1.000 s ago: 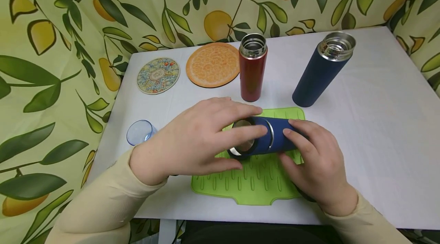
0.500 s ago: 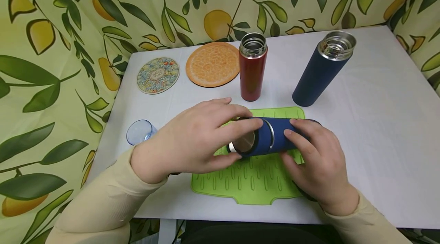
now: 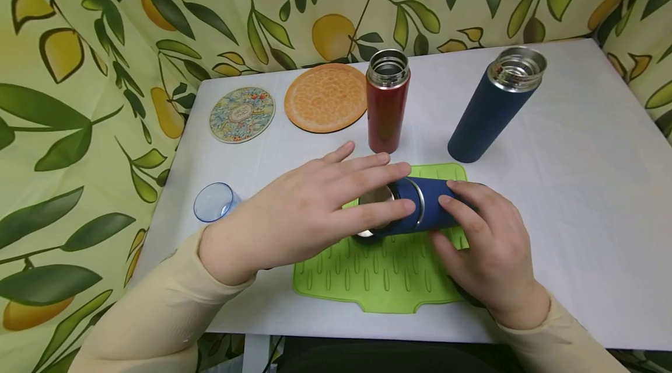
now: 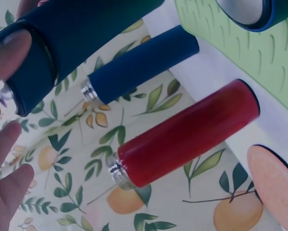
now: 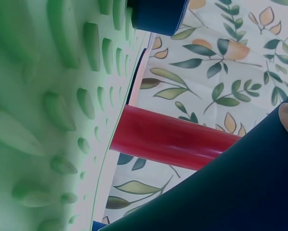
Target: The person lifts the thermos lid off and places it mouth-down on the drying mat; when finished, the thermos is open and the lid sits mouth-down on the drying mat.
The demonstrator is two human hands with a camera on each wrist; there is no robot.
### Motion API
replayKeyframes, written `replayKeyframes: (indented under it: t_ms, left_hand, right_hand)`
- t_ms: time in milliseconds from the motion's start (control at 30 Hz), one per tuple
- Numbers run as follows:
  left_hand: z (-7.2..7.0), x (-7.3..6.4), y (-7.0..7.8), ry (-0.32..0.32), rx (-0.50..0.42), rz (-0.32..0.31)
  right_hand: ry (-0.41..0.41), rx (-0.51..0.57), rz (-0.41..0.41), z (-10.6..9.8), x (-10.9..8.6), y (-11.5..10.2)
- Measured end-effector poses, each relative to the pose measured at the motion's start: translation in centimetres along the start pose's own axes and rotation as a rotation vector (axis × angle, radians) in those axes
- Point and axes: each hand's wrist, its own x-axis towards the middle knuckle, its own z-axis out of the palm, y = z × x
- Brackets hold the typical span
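Note:
My right hand (image 3: 488, 250) grips a blue thermos (image 3: 440, 204) by its body, fingers over the top and thumb below. The bottle is tilted sideways over the green ribbed mat (image 3: 378, 279), its blue lid (image 3: 407, 190) facing left. A silver ring shows between lid and body. My left hand (image 3: 310, 204) is at that lid with fingers spread and straight. In the left wrist view, one finger lies over the lid while the others stand away from it. Beneath, another blue lid (image 5: 160, 17) with a silvery top sits on the mat, mostly hidden from the head view.
Behind the mat stand a red thermos (image 3: 387, 116) and a dark blue thermos (image 3: 488, 116), both lidless with bare steel necks. An orange round mat (image 3: 325, 98) and a patterned round mat (image 3: 241, 115) lie at back left. A blue-tinted glass (image 3: 212, 201) is beside the left wrist.
Half a second ago my left fingers were bent round the thermos lid; now they are straightened and spread over it. My right hand still holds the bottle, nearly in place.

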Motion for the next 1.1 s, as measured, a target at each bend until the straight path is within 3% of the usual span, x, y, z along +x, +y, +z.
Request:
replayKeyframes:
  t_ms: [167, 433, 633, 867, 1100]
  left_hand:
    - [0.1, 0.1, 0.1, -0.025, 0.013, 0.011]
    - [0.3, 0.3, 0.0, 0.019, 0.051, 0.030]
    - [0.6, 0.4, -0.1, 0.067, 0.057, -0.050]
    - [1.0, 0.1, 0.3, 0.159, 0.117, -0.150]
    - [1.9, -0.1, 0.9, 0.213, 0.126, -0.150]
  right_hand:
    - [0.017, 0.000, -0.010, 0.1, 0.0, -0.1]
    - [-0.022, -0.013, -0.028, -0.2, -0.2, -0.1]
    - [-0.031, -0.028, -0.040, -0.4, -0.2, 0.0]
    - [0.027, -0.060, -0.031, -0.6, 0.2, 0.3]
    - [0.118, -0.142, 0.064, -1.7, 0.4, 1.5]
